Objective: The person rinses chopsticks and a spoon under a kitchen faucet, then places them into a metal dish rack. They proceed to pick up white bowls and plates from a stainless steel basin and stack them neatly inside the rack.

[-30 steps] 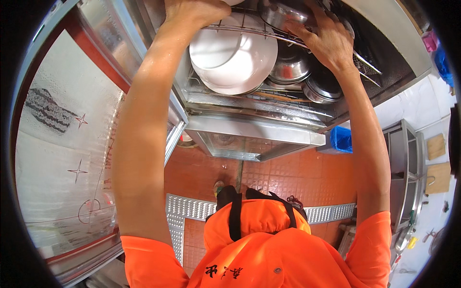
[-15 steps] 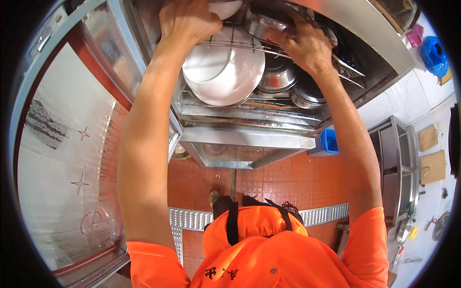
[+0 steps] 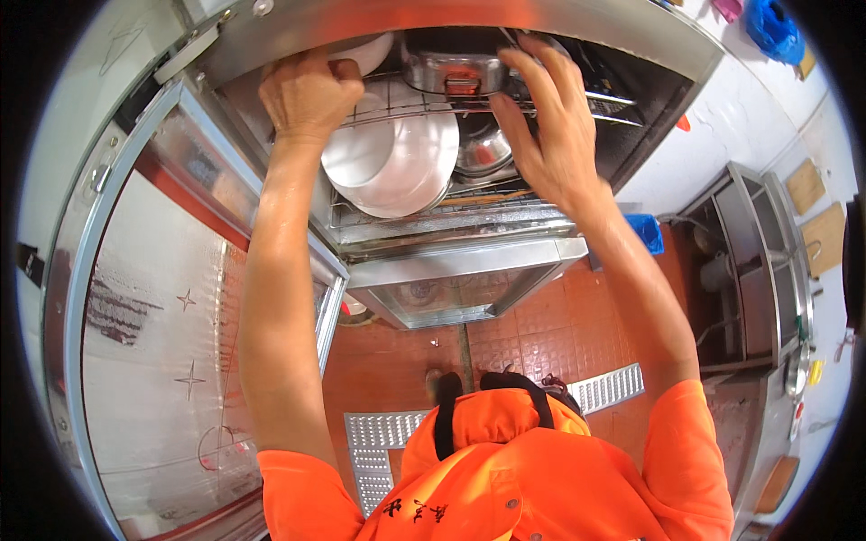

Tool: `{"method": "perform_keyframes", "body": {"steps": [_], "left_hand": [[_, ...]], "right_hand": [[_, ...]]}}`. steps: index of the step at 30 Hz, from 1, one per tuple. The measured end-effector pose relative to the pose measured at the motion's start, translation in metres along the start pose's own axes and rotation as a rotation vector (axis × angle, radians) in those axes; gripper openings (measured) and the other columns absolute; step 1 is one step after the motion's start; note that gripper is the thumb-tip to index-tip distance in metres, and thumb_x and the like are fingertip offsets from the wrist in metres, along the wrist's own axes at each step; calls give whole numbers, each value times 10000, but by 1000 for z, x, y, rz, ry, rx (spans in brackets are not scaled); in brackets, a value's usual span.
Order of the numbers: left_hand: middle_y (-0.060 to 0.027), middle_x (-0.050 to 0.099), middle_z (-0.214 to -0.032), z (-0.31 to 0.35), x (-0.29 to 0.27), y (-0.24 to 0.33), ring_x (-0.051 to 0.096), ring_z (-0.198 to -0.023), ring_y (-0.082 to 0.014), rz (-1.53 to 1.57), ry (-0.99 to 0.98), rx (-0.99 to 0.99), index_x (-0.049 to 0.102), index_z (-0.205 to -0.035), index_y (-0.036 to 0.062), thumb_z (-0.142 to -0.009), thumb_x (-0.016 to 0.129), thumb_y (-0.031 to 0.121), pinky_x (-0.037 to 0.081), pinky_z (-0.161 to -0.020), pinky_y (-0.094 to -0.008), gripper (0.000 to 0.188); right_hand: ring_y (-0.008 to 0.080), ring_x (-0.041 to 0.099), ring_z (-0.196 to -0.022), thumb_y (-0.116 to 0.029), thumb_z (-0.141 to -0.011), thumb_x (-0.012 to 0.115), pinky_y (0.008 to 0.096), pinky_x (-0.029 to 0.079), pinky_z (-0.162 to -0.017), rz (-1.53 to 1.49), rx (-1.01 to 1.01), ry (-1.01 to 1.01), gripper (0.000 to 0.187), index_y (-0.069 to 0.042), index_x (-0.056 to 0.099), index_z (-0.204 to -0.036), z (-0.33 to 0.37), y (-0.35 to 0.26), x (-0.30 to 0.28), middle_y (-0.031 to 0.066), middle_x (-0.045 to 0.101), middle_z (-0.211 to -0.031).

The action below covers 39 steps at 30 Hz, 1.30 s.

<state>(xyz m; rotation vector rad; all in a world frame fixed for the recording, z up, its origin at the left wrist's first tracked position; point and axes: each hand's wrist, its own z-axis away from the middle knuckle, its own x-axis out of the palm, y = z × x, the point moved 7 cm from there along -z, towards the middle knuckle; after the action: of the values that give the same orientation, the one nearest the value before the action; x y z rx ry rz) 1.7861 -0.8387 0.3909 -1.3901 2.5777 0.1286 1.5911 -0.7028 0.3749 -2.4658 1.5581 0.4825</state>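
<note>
My left hand point(image 3: 307, 95) grips the round steel basin's point(image 3: 397, 158) rim, seemingly; right hand point(image 3: 546, 126), fingers spread, touches the wire rack point(image 3: 433, 99) beside it.

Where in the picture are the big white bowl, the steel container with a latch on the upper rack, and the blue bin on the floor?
big white bowl point(image 3: 397, 167): head view, on its rounded outer side.
steel container point(image 3: 451, 68): head view, on its front wall above the latch.
blue bin point(image 3: 648, 230): head view, on its visible side.

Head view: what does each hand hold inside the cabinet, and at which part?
The left hand grips the large steel bowl at its upper rim. The right hand touches the wire rack; a closed hold cannot be told.
</note>
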Motion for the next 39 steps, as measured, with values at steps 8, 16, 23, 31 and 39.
{"method": "perform_keyframes", "body": {"steps": [8,16,23,31,39], "left_hand": [[-120,666,-944,34,-59,44,626,-833,-299,257,114,-26,650,-973,36,-737,530,-8,486,-754,-368,268],[-170,668,-889,307,-82,258,653,-817,-317,1016,-1059,-386,660,-887,10,-822,571,36,514,-715,-381,113],[-167,684,-863,443,-146,491,686,-750,-264,1347,-1659,-170,664,-962,-13,-820,556,18,536,-659,-334,182],[-153,691,-847,419,-147,711,696,-719,-201,1452,-1847,176,665,-978,-9,-849,561,52,535,-643,-291,177],[-144,688,-801,458,-87,883,690,-712,-214,1538,-2010,330,687,-958,35,-838,571,95,527,-652,-315,177]], "right_hand": [[371,555,-983,13,-754,600,419,460,-825,-203,426,-329,291,-3,574,-1043,168,-27,-72,190,554,-1104],[397,565,-946,-53,-773,604,442,473,-811,-135,838,-472,287,-14,587,-1057,361,-19,-183,209,593,-1022],[369,597,-940,-210,-877,523,440,472,-813,-145,1351,-519,246,-29,612,-1017,510,-6,-332,186,631,-994],[305,660,-841,-219,-867,516,386,512,-761,82,1795,-98,282,-21,641,-1025,631,13,-562,157,681,-889],[169,677,-787,-164,-889,521,305,531,-729,-11,2002,230,279,40,603,-1060,695,97,-662,116,693,-848]]}}
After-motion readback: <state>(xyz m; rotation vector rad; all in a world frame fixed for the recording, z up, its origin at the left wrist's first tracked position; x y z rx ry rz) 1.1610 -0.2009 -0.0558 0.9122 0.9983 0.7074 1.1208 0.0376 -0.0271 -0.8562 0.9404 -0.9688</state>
